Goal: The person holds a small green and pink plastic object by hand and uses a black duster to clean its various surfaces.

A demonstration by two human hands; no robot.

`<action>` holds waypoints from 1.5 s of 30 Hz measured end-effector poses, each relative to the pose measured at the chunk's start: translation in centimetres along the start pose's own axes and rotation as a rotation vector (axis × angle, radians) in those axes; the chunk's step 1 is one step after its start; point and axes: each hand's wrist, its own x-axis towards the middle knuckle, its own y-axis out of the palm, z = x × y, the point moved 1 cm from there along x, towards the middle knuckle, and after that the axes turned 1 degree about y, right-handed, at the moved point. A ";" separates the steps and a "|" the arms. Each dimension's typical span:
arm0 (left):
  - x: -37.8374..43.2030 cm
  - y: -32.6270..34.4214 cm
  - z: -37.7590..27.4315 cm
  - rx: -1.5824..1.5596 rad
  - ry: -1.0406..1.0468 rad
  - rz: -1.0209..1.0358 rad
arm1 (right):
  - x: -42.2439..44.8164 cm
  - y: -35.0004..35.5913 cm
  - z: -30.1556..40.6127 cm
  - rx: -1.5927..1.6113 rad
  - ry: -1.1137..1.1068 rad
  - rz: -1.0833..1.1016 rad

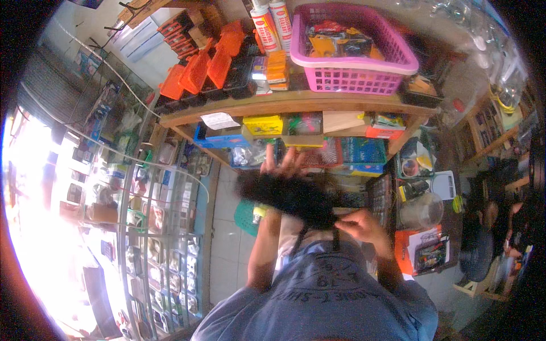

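Note:
A blurred black item [290,196], soft-looking and perhaps cloth, is held across in front of my chest. Two dark straps [336,239] hang near its right end, against my blue-grey T-shirt [318,294]. My right hand [360,226] pinches that right end between thumb and fingers. Behind the item is my left hand [281,163], fingers stretched up and apart; its palm is hidden, so whether it grips the item cannot be told. A yellow-green band [259,211] shows by the left wrist.
Ahead stands a wooden shelf [294,102] with a pink plastic basket [354,76], orange-lidded boxes [194,72] and silicone sealant tubes [264,30]. Glass display cases [166,238] line the left. At right are a clear jar [420,211] and an orange box [403,247]. A green basket [245,218] is below.

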 end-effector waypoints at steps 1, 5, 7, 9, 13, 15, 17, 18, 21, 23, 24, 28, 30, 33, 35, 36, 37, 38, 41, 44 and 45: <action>-0.1 0.4 -0.1 0.018 0.032 -0.043 | 0.2 0.3 -0.5 -0.003 -0.001 0.005; 0.1 2.1 -0.2 0.008 0.058 -0.079 | 0.0 2.0 -2.6 -0.097 -0.127 -0.254; -0.2 2.1 -0.3 -0.014 0.067 -0.090 | -0.1 2.0 -3.1 -0.032 0.032 -0.198; -0.3 1.8 -0.4 -0.022 0.065 -0.074 | 0.0 1.4 -3.2 -0.101 0.008 -0.066; 0.7 4.1 0.8 -1.133 -0.070 -0.202 | 0.1 1.2 -2.6 -0.066 -0.067 -0.172; 0.7 4.2 0.8 -1.061 -0.086 -0.242 | 0.1 0.8 -2.6 -0.049 0.052 -0.149; 0.3 3.5 0.6 -0.098 -0.050 -0.124 | 0.1 0.0 -3.7 -0.147 -0.131 -0.090; 0.1 3.3 0.6 -0.016 -0.028 -0.112 | 0.0 0.0 -1.6 -0.077 -0.160 -0.281; 0.1 3.2 0.9 0.039 0.011 -0.130 | 0.2 -0.5 -1.7 -0.091 0.066 -0.163; -0.2 2.8 0.7 0.080 0.024 -0.172 | 0.1 -0.6 -0.8 -0.160 -0.043 -0.140; -0.2 2.7 0.4 -0.003 -0.001 -0.164 | 0.0 -0.5 -0.8 -0.164 -0.126 -0.237; 0.1 2.9 1.6 -0.288 0.008 -0.140 | -0.2 -1.4 0.4 -0.252 0.072 -0.116; -0.3 2.5 0.8 0.072 0.001 -0.079 | -0.4 -1.0 -0.1 -0.220 0.015 -0.189; -0.3 1.6 1.3 0.595 0.060 -0.079 | -0.5 -1.1 -0.2 -0.186 0.000 -0.242; -0.4 0.5 0.9 0.736 0.088 -0.067 | -0.5 -1.2 0.0 -0.183 0.041 -0.219; -0.2 2.2 0.4 0.357 -0.002 -0.043 | -0.5 -1.2 0.1 -0.178 -0.002 -0.228; -0.1 3.0 0.2 -0.021 -0.091 -0.020 | -0.5 -1.3 0.2 -0.172 -0.045 -0.237; 0.0 2.8 0.9 -0.022 -0.094 -0.019 | -0.6 -1.2 -0.1 -0.172 -0.044 -0.240; -0.5 2.2 1.7 0.891 0.110 -0.204 | -1.0 -1.0 -0.9 -0.136 0.047 -0.280; -0.2 2.7 0.2 0.034 -0.018 -0.033 | -1.2 -1.5 -1.1 -0.071 0.035 -0.165; -0.3 2.2 0.1 0.935 0.055 -0.097 | -1.4 -1.3 -1.8 -0.069 0.066 -0.229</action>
